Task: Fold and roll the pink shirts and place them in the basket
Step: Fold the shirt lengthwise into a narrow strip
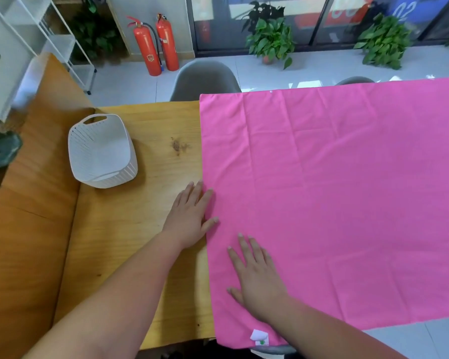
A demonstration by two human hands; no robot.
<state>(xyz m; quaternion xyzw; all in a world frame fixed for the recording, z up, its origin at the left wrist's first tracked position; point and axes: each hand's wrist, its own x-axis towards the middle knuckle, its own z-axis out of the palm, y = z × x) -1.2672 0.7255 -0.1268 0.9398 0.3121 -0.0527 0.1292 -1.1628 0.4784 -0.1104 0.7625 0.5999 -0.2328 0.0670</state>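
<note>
A tiled room with potted plants (270, 37) and two red fire extinguishers (156, 42) lies behind a wooden table (130, 229), most of it covered by a flat pink shirt (335, 203) (smooth woven cloth, faintly creased, a small white tag at its near corner). This looks like the smoothing step before the first fold: the left hand (189, 216) lies spread on the cloth's left edge, the right hand (257, 275) spread flat on it nearer the front, and next an edge needs lifting and carrying across; the ribbed white plastic basket (101, 151) waits well to the left

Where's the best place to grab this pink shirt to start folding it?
Probably the left side: the pink shirt lies flat, so pinch its straight left edge, coming from the bare table side, where the left hand lies. The right hand rests flat on it.
</note>
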